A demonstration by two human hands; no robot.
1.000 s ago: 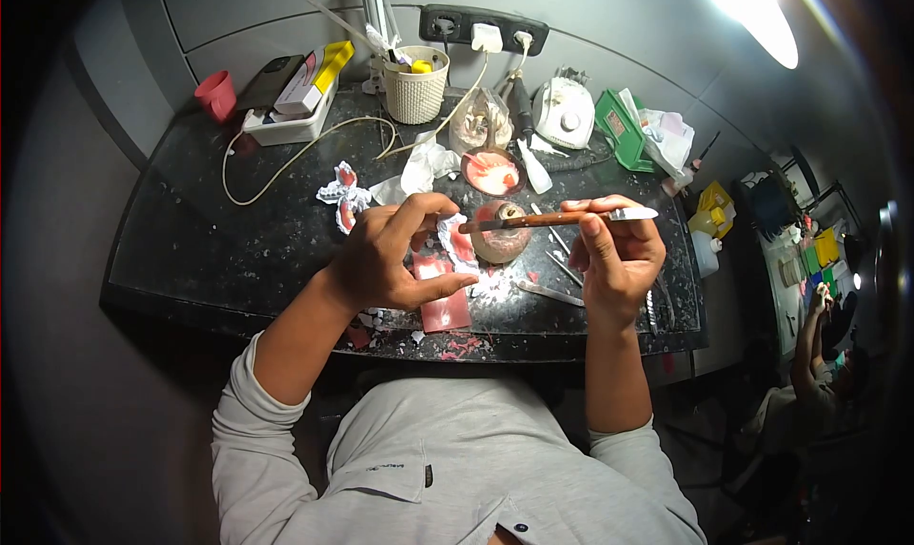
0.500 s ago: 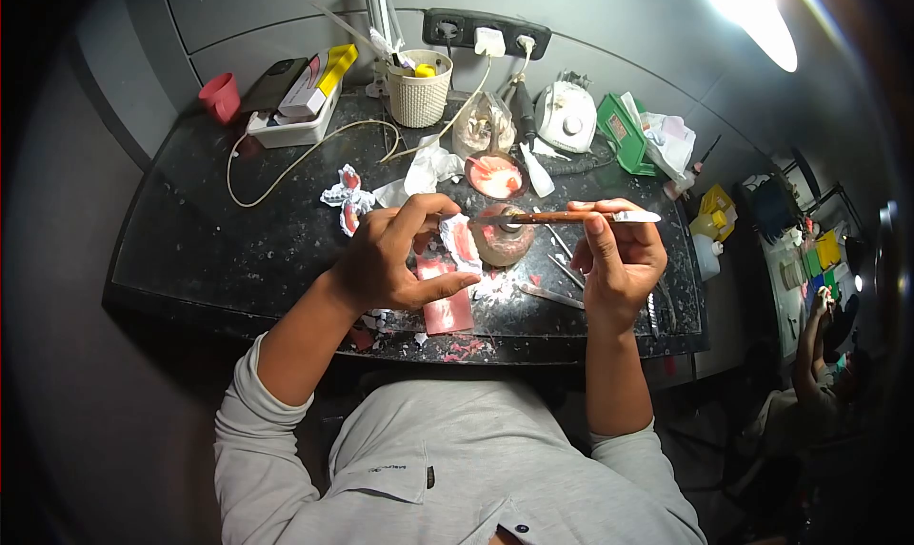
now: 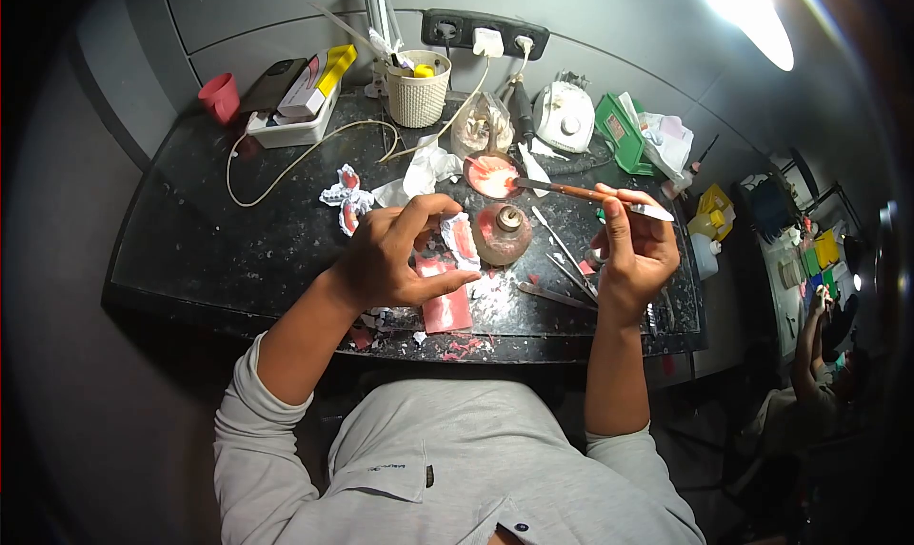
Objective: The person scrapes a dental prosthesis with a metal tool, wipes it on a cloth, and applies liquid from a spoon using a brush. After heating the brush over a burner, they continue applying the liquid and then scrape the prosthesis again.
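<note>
My left hand (image 3: 400, 255) holds a small white dental cast (image 3: 463, 241) with pink wax on it, between thumb and fingers. My right hand (image 3: 636, 259) grips a wax knife (image 3: 568, 190) by its brown handle, a pale blade at its near end. The knife's far tip reaches the rim of a round metal dish (image 3: 493, 176) of pink wax. Below the dish stands a glass spirit burner (image 3: 502, 237); I cannot make out a flame. A pink wax sheet (image 3: 447, 309) lies under my left hand.
Another white and pink cast (image 3: 349, 200) lies left of crumpled tissue (image 3: 430, 169). Metal hand tools (image 3: 562, 250) and wax scraps lie near my right hand. Behind are a woven cup (image 3: 418, 93), a white control box (image 3: 566, 117) and a cable. Another person (image 3: 809, 383) sits far right.
My right hand has moved slightly right, and the wax knife's far tip has gone from beside the cast to the wax dish. My left hand and the cast stay put.
</note>
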